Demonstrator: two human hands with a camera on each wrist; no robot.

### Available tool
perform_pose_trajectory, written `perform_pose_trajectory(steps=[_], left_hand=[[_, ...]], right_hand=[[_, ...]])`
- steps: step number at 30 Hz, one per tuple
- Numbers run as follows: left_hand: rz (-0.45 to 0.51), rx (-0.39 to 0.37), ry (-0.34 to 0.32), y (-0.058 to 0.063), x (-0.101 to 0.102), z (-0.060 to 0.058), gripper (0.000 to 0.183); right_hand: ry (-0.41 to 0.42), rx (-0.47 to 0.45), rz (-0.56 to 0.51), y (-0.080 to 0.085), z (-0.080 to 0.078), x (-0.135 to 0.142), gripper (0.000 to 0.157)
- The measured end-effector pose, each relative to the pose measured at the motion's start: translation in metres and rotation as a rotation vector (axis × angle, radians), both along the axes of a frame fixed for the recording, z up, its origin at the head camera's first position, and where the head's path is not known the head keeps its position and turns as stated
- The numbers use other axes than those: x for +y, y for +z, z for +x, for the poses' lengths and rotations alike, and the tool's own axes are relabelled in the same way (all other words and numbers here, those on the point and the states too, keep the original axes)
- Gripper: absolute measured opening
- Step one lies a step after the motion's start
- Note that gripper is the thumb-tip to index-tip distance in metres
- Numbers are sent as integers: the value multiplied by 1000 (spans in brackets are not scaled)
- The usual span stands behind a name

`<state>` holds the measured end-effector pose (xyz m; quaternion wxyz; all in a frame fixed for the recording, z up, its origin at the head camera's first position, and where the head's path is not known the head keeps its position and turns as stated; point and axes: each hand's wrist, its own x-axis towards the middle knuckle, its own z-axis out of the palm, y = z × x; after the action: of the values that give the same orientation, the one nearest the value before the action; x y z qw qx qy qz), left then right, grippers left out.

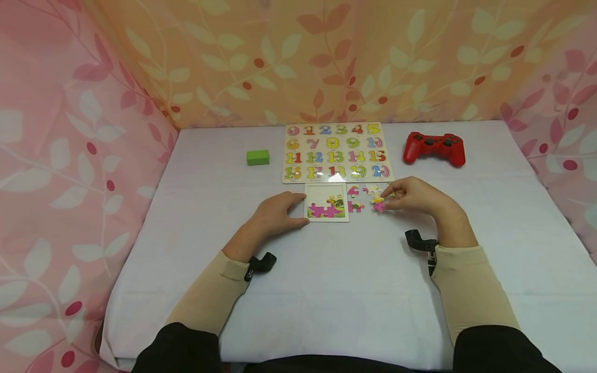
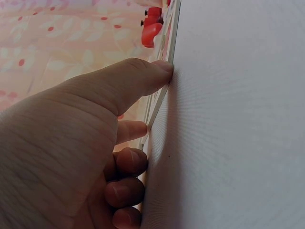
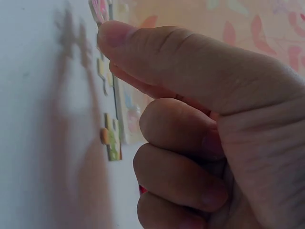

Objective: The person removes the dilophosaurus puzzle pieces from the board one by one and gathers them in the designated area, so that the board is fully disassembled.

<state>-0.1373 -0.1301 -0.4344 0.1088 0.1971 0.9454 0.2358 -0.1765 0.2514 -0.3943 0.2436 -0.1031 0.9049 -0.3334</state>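
Observation:
My left hand [image 1: 276, 213] rests at the left edge of a small square jigsaw tray [image 1: 347, 219]. Its thumb and index finger touch that edge, while the other fingers curl beneath, as the left wrist view shows. Pink and green jigsaw pieces [image 1: 325, 211] fill the tray's lower part and right side; its upper left shows bare board. To the right of the tray my right hand [image 1: 417, 197] pinches a pink jigsaw piece [image 1: 378, 207] between thumb and index finger. In the right wrist view that piece [image 3: 99, 10] is mostly cut off by the top edge.
Loose jigsaw pieces [image 1: 355, 206] lie between the tray and my right hand. A number puzzle board [image 1: 337, 162] lies behind the tray. Further out are a green block [image 1: 258, 157] at left and a red game controller [image 1: 435, 147] at right. Patterned curtains [image 1: 261, 62] border the white table.

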Motion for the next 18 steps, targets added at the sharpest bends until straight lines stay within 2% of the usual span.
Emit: perform_pose_trajectory(steps=[8, 18], left_hand=[[-1, -5, 4, 1, 0, 0, 74], [2, -8, 10, 2, 1, 1, 75]], right_hand=[[24, 17, 58, -6, 0, -10, 34], [31, 32, 105, -2, 1, -13, 34]])
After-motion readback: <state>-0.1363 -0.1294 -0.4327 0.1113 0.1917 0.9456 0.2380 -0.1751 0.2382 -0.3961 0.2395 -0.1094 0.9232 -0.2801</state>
